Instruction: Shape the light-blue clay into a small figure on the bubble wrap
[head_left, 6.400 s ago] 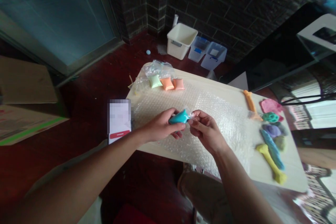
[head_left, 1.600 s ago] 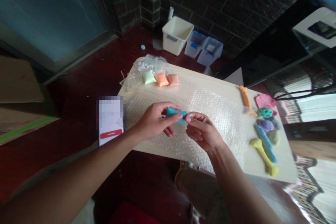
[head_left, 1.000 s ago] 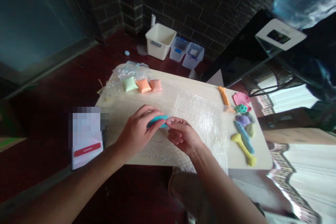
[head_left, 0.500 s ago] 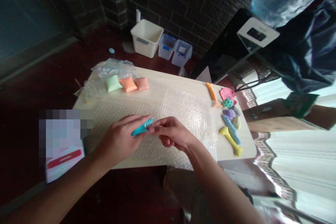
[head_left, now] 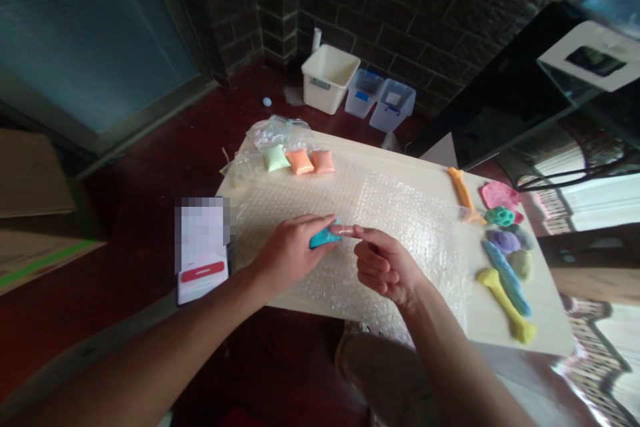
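Note:
My left hand (head_left: 293, 250) is closed around a small packet of blue modelling clay (head_left: 324, 237), its clear plastic end pointing right. My right hand (head_left: 385, 263) has its index finger stretched out, the tip at the packet's plastic opening and seemingly inside it; its other fingers are curled and hold nothing visible. Both hands are above a sheet of bubble wrap (head_left: 400, 213) on the pale table (head_left: 390, 160). Beyond them lie a green clay packet (head_left: 276, 158), an orange clay packet (head_left: 301, 161) and a salmon clay packet (head_left: 323, 161).
Clear plastic bags (head_left: 280, 133) lie at the table's back left. On the right are a yellow bone-shaped piece (head_left: 506, 303), a blue stick (head_left: 507, 277), an orange bone-shaped piece (head_left: 461, 190) and several other coloured pieces. A phone (head_left: 203, 273) stands left; bins (head_left: 327, 87) are behind.
The view has swung left, so everything appears further right. My right hand has gone from pinching the packet's plastic end to a stretched index finger at its opening. My left hand keeps its hold.

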The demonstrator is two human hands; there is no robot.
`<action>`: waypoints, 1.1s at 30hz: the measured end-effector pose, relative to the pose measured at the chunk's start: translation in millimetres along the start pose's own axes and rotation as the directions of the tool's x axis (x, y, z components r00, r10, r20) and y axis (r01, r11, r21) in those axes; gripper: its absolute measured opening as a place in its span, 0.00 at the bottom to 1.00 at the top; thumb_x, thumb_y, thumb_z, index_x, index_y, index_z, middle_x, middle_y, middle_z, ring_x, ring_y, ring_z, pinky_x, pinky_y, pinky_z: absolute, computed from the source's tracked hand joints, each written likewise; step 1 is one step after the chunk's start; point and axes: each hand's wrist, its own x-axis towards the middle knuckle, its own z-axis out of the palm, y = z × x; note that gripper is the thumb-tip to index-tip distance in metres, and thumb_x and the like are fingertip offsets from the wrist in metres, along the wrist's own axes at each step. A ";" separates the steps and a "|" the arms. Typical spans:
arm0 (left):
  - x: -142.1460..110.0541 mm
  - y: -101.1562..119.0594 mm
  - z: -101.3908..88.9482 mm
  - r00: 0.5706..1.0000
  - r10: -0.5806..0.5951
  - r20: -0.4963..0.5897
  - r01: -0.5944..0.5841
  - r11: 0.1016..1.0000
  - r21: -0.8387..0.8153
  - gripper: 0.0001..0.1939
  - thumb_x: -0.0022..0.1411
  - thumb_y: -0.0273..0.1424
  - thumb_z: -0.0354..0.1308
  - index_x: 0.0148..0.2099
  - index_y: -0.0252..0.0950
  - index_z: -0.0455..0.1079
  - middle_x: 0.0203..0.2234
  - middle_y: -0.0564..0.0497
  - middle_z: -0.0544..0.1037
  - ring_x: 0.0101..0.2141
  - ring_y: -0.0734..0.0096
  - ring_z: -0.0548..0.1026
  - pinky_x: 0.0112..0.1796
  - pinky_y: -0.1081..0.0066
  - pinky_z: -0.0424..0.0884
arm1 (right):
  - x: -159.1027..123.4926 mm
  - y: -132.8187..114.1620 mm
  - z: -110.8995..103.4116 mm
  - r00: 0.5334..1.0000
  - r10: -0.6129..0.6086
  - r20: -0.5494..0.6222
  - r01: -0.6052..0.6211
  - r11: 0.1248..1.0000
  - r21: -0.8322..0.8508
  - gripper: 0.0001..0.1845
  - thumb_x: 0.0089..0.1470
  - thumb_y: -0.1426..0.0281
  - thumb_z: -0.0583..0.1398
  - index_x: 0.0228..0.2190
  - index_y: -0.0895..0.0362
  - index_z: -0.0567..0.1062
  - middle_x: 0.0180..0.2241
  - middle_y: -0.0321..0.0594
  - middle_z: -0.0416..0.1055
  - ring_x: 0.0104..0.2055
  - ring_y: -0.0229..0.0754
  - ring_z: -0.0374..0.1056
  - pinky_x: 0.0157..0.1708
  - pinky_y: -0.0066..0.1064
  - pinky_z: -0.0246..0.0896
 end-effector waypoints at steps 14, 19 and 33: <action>-4.4 -3.6 -4.4 0.999 0.018 -0.036 -0.016 0.997 0.075 0.22 0.67 0.29 0.66 0.62 0.33 0.74 0.49 0.39 0.84 0.48 0.55 0.83 0.50 0.59 0.80 | -5.1 3.6 7.5 0.994 -0.009 0.105 0.019 0.995 -0.100 0.30 0.59 0.57 0.67 0.60 0.54 0.76 0.12 0.21 0.64 0.08 0.26 0.39 0.09 0.21 0.57; -16.2 -13.7 4.6 0.990 0.096 0.100 -0.110 0.983 0.145 0.24 0.66 0.21 0.62 0.63 0.32 0.72 0.51 0.38 0.83 0.49 0.54 0.83 0.50 0.57 0.80 | -3.3 5.9 10.2 0.999 -0.048 0.027 0.055 0.876 -0.479 0.20 0.57 0.63 0.70 0.48 0.60 0.82 0.11 0.29 0.68 0.09 0.29 0.56 0.08 0.18 0.45; 1.6 5.5 -4.9 0.949 -0.231 0.216 0.257 0.961 -0.099 0.17 0.69 0.45 0.60 0.37 0.37 0.70 0.25 0.56 0.72 0.28 0.70 0.70 0.30 0.69 0.61 | 3.5 4.8 0.0 0.952 -0.280 -0.122 0.259 0.952 -0.160 0.16 0.55 0.61 0.70 0.43 0.55 0.85 0.11 0.22 0.61 0.10 0.27 0.44 0.12 0.22 0.57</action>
